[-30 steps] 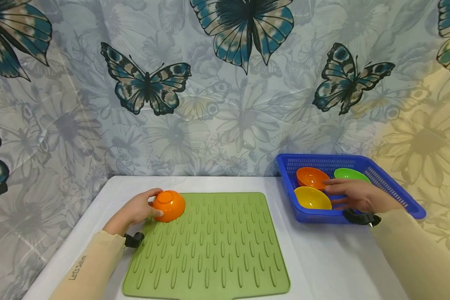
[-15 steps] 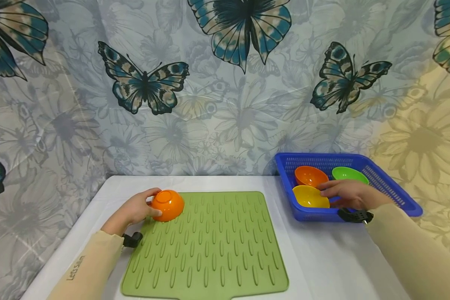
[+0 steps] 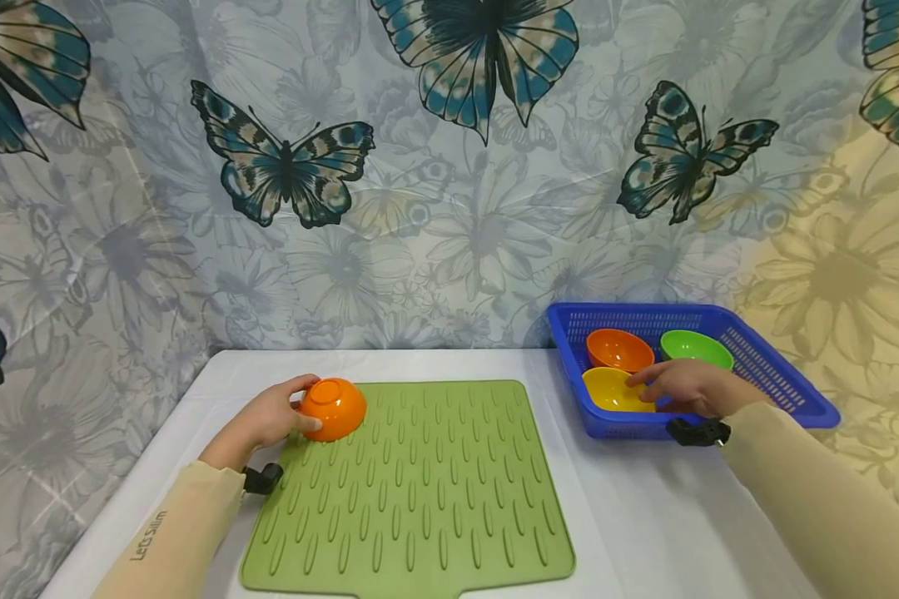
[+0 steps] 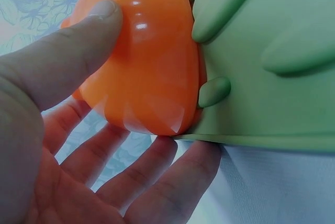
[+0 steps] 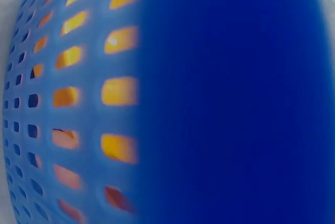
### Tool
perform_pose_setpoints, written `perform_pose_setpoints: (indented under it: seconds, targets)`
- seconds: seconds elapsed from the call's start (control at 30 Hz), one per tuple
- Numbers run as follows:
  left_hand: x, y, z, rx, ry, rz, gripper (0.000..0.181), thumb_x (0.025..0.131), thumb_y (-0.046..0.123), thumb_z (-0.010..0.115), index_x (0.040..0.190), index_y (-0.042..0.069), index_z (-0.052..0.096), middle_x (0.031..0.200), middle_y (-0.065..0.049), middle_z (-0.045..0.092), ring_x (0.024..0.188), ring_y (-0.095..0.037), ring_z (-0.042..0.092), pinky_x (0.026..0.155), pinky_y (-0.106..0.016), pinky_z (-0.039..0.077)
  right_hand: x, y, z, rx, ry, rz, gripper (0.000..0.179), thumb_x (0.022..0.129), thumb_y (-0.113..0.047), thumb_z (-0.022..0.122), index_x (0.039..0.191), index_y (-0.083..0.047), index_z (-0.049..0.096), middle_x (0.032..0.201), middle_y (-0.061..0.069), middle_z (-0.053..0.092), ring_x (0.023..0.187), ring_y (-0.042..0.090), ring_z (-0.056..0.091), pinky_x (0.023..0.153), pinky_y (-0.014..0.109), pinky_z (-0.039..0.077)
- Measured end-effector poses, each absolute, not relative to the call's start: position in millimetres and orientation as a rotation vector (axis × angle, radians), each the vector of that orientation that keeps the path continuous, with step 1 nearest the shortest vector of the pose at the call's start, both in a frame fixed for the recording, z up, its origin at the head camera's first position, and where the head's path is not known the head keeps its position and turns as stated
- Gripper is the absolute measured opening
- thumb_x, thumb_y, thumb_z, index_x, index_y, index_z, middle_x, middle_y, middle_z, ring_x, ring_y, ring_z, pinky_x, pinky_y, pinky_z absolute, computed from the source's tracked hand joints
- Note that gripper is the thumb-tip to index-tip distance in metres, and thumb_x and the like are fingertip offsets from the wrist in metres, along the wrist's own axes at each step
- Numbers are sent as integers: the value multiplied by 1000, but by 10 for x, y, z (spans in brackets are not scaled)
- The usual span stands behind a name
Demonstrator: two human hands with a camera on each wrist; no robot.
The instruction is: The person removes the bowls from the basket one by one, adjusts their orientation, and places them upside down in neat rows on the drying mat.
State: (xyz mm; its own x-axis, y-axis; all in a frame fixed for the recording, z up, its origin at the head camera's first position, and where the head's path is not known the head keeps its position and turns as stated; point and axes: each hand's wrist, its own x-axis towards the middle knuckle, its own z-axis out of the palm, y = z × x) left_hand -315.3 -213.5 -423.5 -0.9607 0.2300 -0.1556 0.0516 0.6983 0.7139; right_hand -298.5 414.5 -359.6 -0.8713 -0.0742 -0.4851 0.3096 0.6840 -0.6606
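In the head view my left hand [image 3: 273,413] grips an upturned orange bowl [image 3: 334,409] at the far left corner of the green ridged mat [image 3: 419,491]. Its thumb presses the bowl's outer wall in the left wrist view, with the fingers spread below by the rim. My right hand [image 3: 692,387] reaches into the blue basket [image 3: 782,378] and pinches the right rim of a yellow bowl [image 3: 610,391], fingertips over the inside. Through the basket's slots in the right wrist view, yellow plastic and parts of fingers show; the basket wall hides the rest.
Behind the yellow bowl stand another orange bowl [image 3: 618,350] and a green bowl [image 3: 695,348], both upright in the basket. The basket rests on the white-covered table [image 3: 644,524], right of the mat. A butterfly-patterned cloth [image 3: 487,249] hangs behind.
My right hand has moved left and slightly down inside the basket, from beside the bowls onto the yellow bowl's rim. My left hand stays on the orange bowl. The head view has shifted slightly.
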Motion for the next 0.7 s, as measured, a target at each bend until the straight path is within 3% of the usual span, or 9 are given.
perform_pose_setpoints:
  seconds: [0.4, 0.7]
  targets:
    - [-3163, -2145, -4242, 213, 2672, 1108, 85, 82, 19, 83, 153, 7, 38, 151, -25, 39, 132, -49, 42, 104, -62, 36, -2980, 4073, -3610, 215, 2508, -973, 55, 84, 7, 59, 139, 7, 52, 144, 37, 37, 103, 37, 49, 82, 35, 56]
    - [-3156, -2141, -4242, 227, 2677, 1107, 84, 82, 17, 83, 153, 6, 39, 150, -26, 40, 131, -49, 42, 103, -62, 37, -2966, 4073, -3604, 250, 2515, -994, 58, 82, 8, 58, 139, 7, 52, 143, 36, 38, 100, 35, 49, 80, 34, 57]
